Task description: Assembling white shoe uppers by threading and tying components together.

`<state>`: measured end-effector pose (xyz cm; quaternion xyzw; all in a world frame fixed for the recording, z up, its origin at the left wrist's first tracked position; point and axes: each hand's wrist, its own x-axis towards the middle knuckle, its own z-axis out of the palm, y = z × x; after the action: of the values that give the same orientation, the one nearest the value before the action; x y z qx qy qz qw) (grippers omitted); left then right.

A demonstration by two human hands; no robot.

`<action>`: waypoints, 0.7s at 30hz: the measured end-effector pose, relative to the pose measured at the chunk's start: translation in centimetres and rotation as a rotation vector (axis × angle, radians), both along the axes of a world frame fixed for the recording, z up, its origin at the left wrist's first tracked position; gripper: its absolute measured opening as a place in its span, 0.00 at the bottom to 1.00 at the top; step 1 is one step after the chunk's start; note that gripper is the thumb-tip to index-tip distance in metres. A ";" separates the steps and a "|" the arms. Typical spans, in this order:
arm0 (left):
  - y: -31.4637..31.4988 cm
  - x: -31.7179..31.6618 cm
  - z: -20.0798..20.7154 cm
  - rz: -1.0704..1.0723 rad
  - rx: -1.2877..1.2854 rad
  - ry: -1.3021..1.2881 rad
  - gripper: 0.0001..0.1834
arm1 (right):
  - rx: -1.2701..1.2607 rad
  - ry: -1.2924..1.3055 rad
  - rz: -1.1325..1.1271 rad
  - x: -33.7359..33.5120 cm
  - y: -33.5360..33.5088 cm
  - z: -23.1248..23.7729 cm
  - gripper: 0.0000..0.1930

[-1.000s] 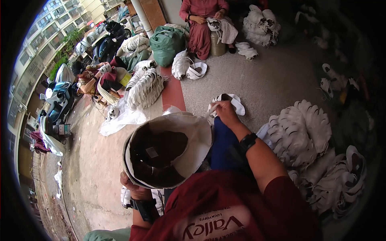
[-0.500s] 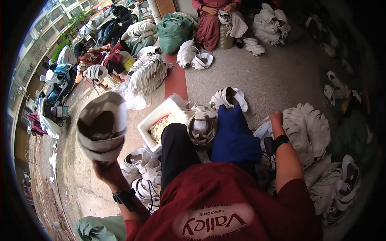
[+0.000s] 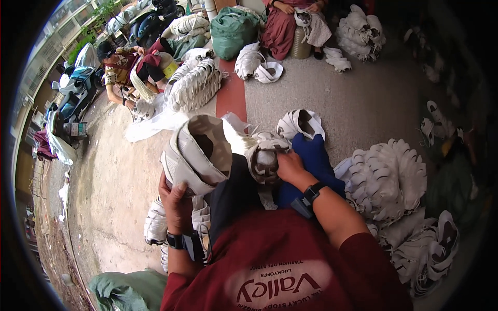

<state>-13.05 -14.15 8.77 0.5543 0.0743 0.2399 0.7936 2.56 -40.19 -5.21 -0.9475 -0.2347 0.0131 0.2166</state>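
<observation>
My left hand (image 3: 177, 199) grips a nested bundle of off-white shoe uppers (image 3: 194, 160), its hollow side turned up and to the right. In front of my knees stands a brown-trimmed white shoe upper (image 3: 263, 161), fitted over a pale rounded form. My right hand (image 3: 291, 168) is closed at the right side of that upper. Whatever its fingertips pinch is too small to make out. Just beyond lies another white shoe upper (image 3: 305, 124), beside the blue cloth (image 3: 311, 155) over my right leg.
Heaped white uppers (image 3: 386, 176) lie to my right, more (image 3: 155, 223) beside my left leg. A green sack (image 3: 124, 290) sits at the lower left. Ahead are a row of uppers (image 3: 194, 85), a green bag (image 3: 233, 33) and two seated people; scooters stand far left.
My left hand has brought the bundle of uppers rightward, over the white box. My right hand has left the right-hand heap and come to the upper at my knees. The view has shifted slightly.
</observation>
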 end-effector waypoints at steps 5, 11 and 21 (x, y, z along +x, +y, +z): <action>0.2 0.1 0.6 -0.166 0.323 0.190 0.35 | 0.061 -0.025 0.047 1.0 -1.7 1.2 0.19; -3.5 4.5 1.4 -0.442 0.969 0.206 0.27 | 0.254 -0.069 -0.043 -0.3 -1.2 1.0 0.12; -14.6 9.8 -6.4 -0.658 1.699 -0.009 0.15 | 0.912 0.339 -0.520 1.8 -5.7 0.4 0.06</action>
<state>-3.24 -28.72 2.34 0.9448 -0.2923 -0.0224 0.1466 4.39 -45.84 -4.84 -0.7690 0.0635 0.0085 0.6361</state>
